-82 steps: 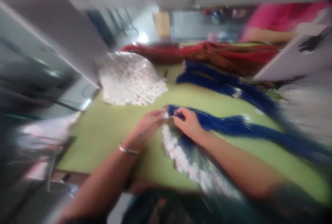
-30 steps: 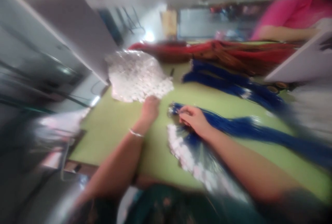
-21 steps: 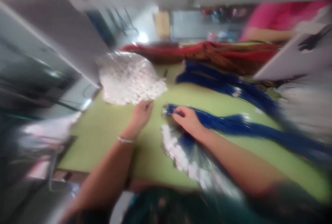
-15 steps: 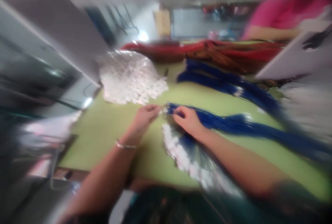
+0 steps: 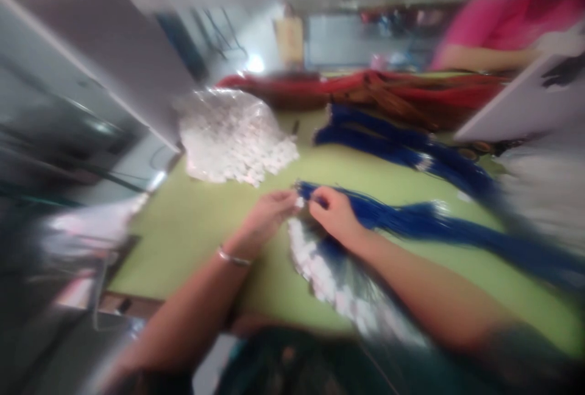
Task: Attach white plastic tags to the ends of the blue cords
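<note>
My left hand point(image 5: 273, 207) is closed in a pinch on a small white plastic connector point(image 5: 300, 202). Close beside it, my right hand point(image 5: 334, 211) has thumb and forefinger pinched at the end of a bundle of blue wires point(image 5: 393, 218), apparently on a single wire; blur hides the exact grip. The bundle runs off to the right across the green tabletop point(image 5: 183, 236). Below my right hand lies a row of wires tipped with white connectors point(image 5: 322, 282), partly under my forearm.
A clear plastic bag of loose white connectors point(image 5: 233, 142) lies beyond my left hand. More blue wire bundles point(image 5: 379, 142) lie at the back right, with red and brown wires point(image 5: 329, 85) behind. A person in a pink sleeve point(image 5: 479, 29) is across the table.
My left hand has moved right, bringing the white connector up to my right fingertips. My right hand stays almost in place; the view has shifted slightly.
</note>
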`<action>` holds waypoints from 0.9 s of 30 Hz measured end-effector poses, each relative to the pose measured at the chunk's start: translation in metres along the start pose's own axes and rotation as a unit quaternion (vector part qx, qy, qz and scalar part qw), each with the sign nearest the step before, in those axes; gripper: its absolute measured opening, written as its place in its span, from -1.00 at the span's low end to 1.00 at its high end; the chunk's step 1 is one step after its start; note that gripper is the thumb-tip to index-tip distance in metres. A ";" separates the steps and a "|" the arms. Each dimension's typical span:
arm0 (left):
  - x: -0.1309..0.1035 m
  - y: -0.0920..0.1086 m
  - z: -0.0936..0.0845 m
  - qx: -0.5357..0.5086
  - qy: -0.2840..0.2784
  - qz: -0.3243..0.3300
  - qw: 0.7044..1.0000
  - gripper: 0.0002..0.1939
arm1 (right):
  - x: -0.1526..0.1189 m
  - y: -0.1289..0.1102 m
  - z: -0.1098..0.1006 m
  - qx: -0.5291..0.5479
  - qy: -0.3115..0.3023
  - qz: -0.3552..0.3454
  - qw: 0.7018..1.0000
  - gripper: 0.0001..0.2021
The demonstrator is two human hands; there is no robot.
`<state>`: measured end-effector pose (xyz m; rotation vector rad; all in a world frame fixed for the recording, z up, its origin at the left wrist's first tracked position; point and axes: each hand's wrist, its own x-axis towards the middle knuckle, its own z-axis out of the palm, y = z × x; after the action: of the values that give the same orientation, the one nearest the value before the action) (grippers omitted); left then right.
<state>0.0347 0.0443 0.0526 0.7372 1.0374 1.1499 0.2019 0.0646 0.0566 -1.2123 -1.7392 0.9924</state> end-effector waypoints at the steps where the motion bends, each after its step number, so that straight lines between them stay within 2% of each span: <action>1: 0.000 -0.001 -0.001 0.010 -0.002 0.005 1.000 -0.79 | 0.000 0.000 0.000 -0.005 -0.002 0.005 1.000 -0.93; 7: -0.003 -0.002 -0.006 0.173 0.019 0.079 0.982 -0.74 | 0.003 0.002 -0.002 -0.037 -0.036 0.025 0.998 -0.95; 9: -0.003 -0.002 -0.006 0.191 0.018 0.092 0.977 -0.74 | 0.004 0.003 -0.002 -0.046 -0.043 0.030 0.998 -0.94; 15: -0.001 -0.003 -0.007 0.113 0.002 0.060 0.992 -0.76 | 0.003 0.003 -0.002 -0.061 -0.041 -0.003 0.997 -0.93; 21: 0.000 -0.002 -0.003 0.064 -0.001 0.050 0.997 -0.80 | 0.003 0.000 -0.005 -0.010 -0.048 0.021 0.999 -0.91; 27: 0.000 -0.005 0.001 0.036 -0.001 0.058 0.998 -0.79 | 0.002 0.001 -0.003 -0.033 -0.049 0.015 0.998 -0.91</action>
<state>0.0375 0.0427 0.0487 0.8649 1.0499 1.2154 0.2049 0.0672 0.0569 -1.2534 -1.8478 1.0334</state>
